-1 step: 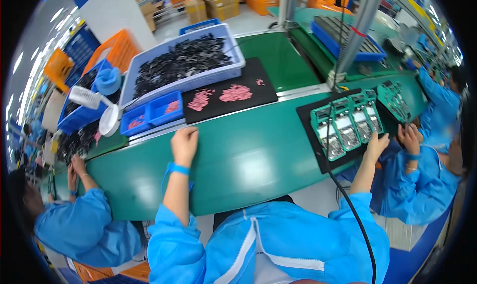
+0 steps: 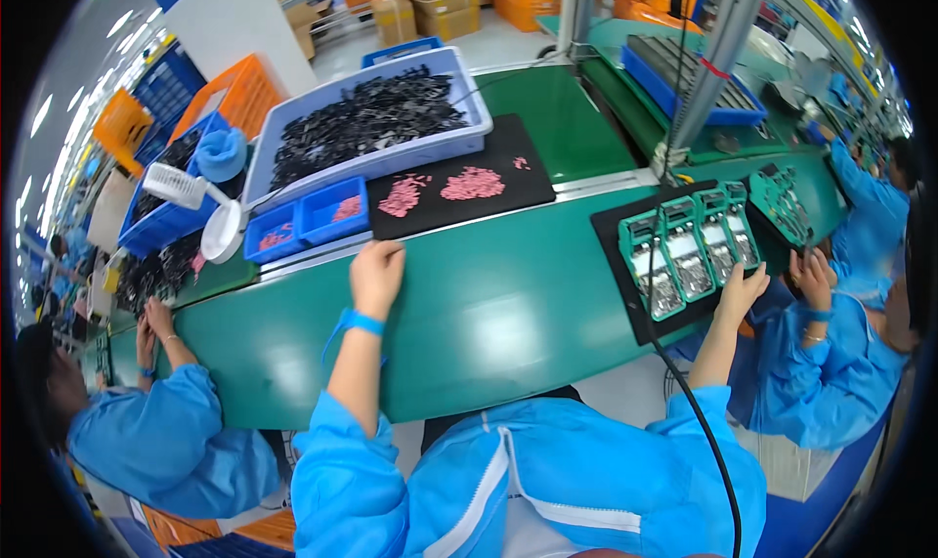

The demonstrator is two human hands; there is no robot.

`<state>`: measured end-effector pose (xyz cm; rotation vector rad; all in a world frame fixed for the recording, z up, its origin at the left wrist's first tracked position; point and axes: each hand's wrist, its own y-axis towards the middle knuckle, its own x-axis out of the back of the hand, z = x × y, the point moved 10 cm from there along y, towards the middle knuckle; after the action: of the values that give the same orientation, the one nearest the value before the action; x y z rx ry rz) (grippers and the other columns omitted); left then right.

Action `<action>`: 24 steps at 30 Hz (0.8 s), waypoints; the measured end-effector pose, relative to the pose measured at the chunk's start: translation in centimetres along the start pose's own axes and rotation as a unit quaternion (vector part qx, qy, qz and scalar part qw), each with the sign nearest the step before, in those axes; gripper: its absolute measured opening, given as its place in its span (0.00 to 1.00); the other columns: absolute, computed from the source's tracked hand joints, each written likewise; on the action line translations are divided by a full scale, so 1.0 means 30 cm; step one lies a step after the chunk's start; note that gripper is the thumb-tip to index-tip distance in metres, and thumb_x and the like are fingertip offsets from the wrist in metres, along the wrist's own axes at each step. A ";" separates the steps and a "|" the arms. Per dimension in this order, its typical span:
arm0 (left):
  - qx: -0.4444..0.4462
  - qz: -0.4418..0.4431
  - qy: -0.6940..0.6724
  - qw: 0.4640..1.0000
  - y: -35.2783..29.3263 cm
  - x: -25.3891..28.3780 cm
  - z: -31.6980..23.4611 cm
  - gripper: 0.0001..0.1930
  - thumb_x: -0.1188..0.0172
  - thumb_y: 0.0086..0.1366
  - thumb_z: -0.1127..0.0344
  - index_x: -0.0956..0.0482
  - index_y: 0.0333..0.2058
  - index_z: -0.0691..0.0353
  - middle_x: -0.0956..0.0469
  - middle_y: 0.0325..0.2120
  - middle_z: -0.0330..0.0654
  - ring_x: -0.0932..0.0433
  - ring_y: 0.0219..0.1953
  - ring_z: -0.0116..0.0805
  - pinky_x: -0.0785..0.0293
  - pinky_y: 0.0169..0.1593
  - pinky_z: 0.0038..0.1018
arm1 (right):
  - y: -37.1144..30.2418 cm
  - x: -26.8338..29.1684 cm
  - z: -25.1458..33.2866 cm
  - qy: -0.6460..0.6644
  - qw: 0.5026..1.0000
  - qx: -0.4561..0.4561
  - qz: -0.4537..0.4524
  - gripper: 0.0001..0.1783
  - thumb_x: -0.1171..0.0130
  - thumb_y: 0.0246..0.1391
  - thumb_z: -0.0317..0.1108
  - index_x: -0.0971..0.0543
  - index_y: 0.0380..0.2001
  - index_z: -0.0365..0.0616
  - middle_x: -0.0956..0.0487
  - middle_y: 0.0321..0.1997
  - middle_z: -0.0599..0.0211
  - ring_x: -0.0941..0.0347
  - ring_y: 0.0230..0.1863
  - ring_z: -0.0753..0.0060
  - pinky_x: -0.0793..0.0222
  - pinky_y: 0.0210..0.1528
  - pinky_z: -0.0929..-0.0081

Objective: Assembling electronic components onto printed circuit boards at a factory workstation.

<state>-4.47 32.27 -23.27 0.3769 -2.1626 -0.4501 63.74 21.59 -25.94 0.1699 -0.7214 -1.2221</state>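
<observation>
My left hand [image 2: 378, 277] is over the green belt, just short of the black mat [image 2: 430, 221]. Its fingers are pressed together; whatever they may hold is hidden. Two piles of small pink pieces [image 2: 474, 183] and a few strays lie on that mat. At the right, my right hand [image 2: 743, 292] grips the near edge of the rightmost green frame [image 2: 735, 228] in a row of several, thumb and fingers around its end. Silvery metal parts sit inside these frames, which rest on a second black mat [image 2: 612, 240].
A pale bin of black strips [image 2: 366, 172] and two small blue trays [image 2: 332, 234] stand behind the belt. A white-handled round tool [image 2: 223, 231] lies left. A black cable [image 2: 696, 402] hangs across the right mat. Co-workers sit on both sides; one's hands [image 2: 811, 275] are close to my right hand.
The whole view has shifted slightly. My left hand has moved a little farther toward the black mat with the pink pieces. My right hand stays at the green frame.
</observation>
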 end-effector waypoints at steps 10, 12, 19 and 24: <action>-0.146 0.161 0.189 0.958 0.174 -0.376 -0.227 0.47 0.40 0.53 0.38 0.41 0.60 0.71 0.43 0.63 0.54 0.48 0.67 0.52 0.51 0.67 0.46 | -0.740 -0.155 0.826 0.108 0.884 0.328 0.314 0.20 0.46 0.48 0.25 0.28 0.48 0.41 0.45 0.65 0.38 0.53 0.68 0.36 0.57 0.65 0.50; -0.135 0.169 0.165 0.962 0.178 -0.426 -0.217 0.50 0.42 0.53 0.35 0.44 0.62 0.72 0.45 0.64 0.57 0.51 0.68 0.52 0.55 0.68 0.46 | -0.842 -0.214 0.909 0.121 0.852 0.361 0.359 0.20 0.44 0.48 0.25 0.27 0.47 0.42 0.43 0.65 0.41 0.51 0.68 0.40 0.56 0.65 0.49; -0.185 0.142 0.127 0.964 0.102 -0.400 -0.268 0.46 0.38 0.53 0.42 0.43 0.61 0.71 0.43 0.63 0.57 0.49 0.67 0.51 0.53 0.68 0.43 | -0.927 -0.623 1.013 0.199 0.835 0.247 0.451 0.17 0.42 0.48 0.27 0.24 0.44 0.46 0.36 0.61 0.44 0.44 0.65 0.44 0.50 0.63 0.52; -0.202 0.143 0.124 0.961 0.056 -0.358 -0.265 0.42 0.40 0.55 0.42 0.38 0.60 0.67 0.42 0.63 0.53 0.47 0.67 0.50 0.52 0.67 0.44 | -0.912 -0.781 1.061 0.178 0.880 0.311 0.312 0.12 0.42 0.45 0.25 0.21 0.36 0.46 0.28 0.51 0.53 0.36 0.58 0.50 0.44 0.56 0.53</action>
<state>7.97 36.83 -25.65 -0.1034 -1.7882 -0.6250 19.71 40.83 -24.49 0.6274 -0.7420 -0.2934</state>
